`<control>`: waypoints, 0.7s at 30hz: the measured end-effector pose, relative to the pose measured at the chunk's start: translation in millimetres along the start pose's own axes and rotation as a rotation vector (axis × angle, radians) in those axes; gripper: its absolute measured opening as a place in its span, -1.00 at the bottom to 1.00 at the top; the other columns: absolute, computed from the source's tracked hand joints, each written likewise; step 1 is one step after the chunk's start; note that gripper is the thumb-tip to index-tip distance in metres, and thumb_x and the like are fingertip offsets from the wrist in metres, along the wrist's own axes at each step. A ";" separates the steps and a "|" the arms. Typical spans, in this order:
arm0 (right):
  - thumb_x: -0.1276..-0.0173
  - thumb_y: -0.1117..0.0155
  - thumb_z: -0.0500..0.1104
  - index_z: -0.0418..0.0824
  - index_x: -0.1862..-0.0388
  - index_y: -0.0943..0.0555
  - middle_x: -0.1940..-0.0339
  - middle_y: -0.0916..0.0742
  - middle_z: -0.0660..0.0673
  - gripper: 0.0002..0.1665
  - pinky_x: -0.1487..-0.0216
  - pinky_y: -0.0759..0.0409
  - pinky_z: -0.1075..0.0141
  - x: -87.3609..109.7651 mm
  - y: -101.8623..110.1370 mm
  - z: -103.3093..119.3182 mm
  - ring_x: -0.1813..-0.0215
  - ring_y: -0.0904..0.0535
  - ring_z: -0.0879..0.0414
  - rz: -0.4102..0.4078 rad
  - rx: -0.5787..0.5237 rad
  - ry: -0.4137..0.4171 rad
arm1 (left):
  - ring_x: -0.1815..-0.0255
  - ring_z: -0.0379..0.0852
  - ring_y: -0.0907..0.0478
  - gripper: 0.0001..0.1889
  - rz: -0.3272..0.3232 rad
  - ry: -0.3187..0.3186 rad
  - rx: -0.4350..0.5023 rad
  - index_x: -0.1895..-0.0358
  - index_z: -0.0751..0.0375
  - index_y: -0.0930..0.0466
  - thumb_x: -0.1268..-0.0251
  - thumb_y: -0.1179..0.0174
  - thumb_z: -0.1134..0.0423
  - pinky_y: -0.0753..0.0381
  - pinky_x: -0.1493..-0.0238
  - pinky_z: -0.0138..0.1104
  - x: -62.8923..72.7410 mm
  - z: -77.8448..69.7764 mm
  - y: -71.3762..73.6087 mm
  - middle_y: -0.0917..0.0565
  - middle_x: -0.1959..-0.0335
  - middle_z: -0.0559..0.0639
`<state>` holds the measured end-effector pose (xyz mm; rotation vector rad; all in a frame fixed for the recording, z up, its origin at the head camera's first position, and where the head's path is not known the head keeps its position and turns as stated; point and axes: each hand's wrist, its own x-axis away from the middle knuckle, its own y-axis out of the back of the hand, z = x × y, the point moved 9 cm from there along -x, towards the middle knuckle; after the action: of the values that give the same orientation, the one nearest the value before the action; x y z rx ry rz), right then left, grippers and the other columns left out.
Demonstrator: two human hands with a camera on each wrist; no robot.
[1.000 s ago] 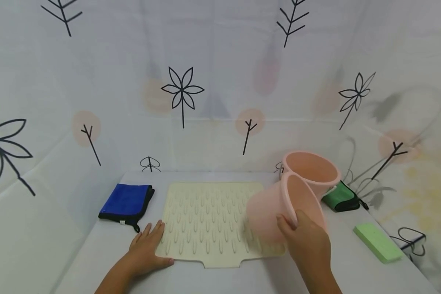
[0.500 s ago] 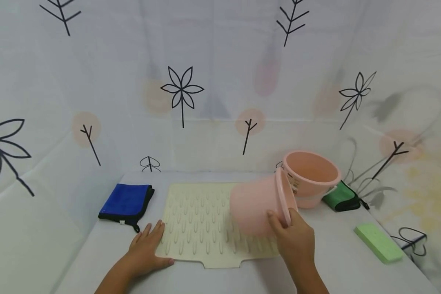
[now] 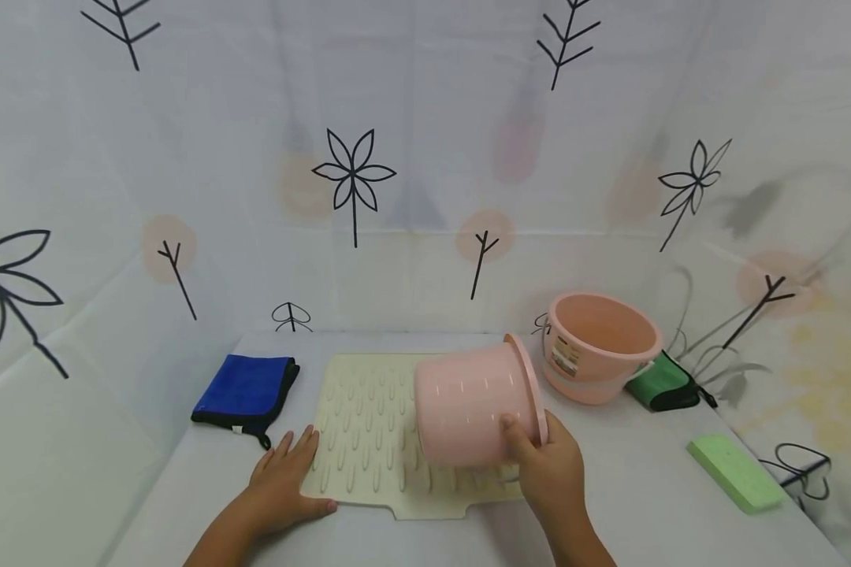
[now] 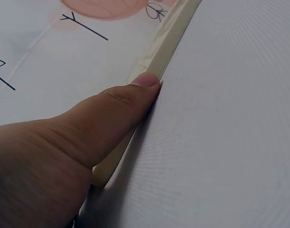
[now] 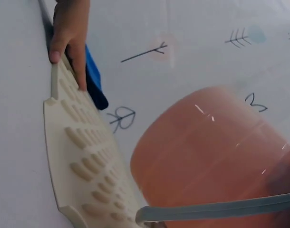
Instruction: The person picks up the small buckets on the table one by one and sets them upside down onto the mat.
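My right hand (image 3: 555, 472) grips the rim of a pink plastic bucket (image 3: 468, 405), thumb on its outer wall and fingers inside the mouth. Lying on its side, the bucket points its base left and its mouth right, above the right half of a cream board (image 3: 369, 457) with rows of raised ridges. In the right wrist view its grey handle (image 5: 221, 207) hangs down toward the board. My left hand (image 3: 278, 482) rests at the board's front left corner with fingers spread along the left side. The left wrist view has its thumb (image 4: 116, 102) against the board's front edge.
A second pink bucket (image 3: 574, 386) with a label stands upright at the back right, partly in front of a folded green cloth (image 3: 663, 382). A light green sponge block (image 3: 733, 472) lies at the right. Left of the board is a folded blue cloth (image 3: 244, 386). Patterned curtain closes off the back.
My right hand has carried the bucket leftward over the board and turned it so its mouth faces away to the right. My left hand has stayed at the board's corner.
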<state>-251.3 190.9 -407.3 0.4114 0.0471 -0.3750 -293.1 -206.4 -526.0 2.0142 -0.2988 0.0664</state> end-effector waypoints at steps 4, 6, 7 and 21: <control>-0.42 -0.35 0.34 -0.44 -0.33 -0.53 -0.21 -0.71 -0.42 -0.07 -0.27 -0.61 -0.16 -0.9 -1.8 -4.8 -0.27 -0.67 -0.30 0.006 -0.041 -0.008 | -0.70 0.46 0.19 0.38 0.001 0.000 0.005 -0.66 0.27 -0.12 0.20 -0.57 -0.42 0.26 -0.54 0.44 -1.7 0.3 -1.5 -0.08 -0.71 0.27; -0.43 -0.34 0.33 -0.46 -0.35 -0.51 -0.22 -0.70 -0.44 -0.06 -0.28 -0.60 -0.16 -1.4 -3.2 -7.3 -0.29 -0.65 -0.32 -0.001 -0.059 -0.006 | -0.71 0.45 0.20 0.39 0.004 0.005 0.009 -0.67 0.27 -0.11 0.20 -0.57 -0.42 0.27 -0.55 0.42 -2.3 0.9 -2.5 -0.07 -0.71 0.26; -0.43 -0.34 0.33 -0.46 -0.35 -0.51 -0.23 -0.70 -0.43 -0.06 -0.28 -0.60 -0.15 -1.9 -4.2 -8.7 -0.29 -0.65 -0.31 -0.005 -0.068 -0.008 | -0.71 0.45 0.20 0.39 0.004 0.004 0.008 -0.67 0.27 -0.11 0.20 -0.57 -0.42 0.27 -0.55 0.42 -2.5 0.8 -2.7 -0.07 -0.71 0.26; -0.44 -0.32 0.33 -0.44 -0.37 -0.49 -0.24 -0.70 -0.39 -0.07 -0.30 -0.61 -0.07 -0.9 -19.7 -31.2 -0.30 -0.65 -0.28 0.004 -0.115 -0.021 | -0.69 0.50 0.20 0.39 0.031 0.007 0.010 -0.66 0.33 -0.09 0.19 -0.60 -0.38 0.26 -0.53 0.45 -3.1 -1.8 -3.0 -0.05 -0.70 0.32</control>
<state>-258.4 186.9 -443.3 0.2937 0.0468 -0.3713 -295.1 -203.0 -528.3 2.0187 -0.3253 0.0945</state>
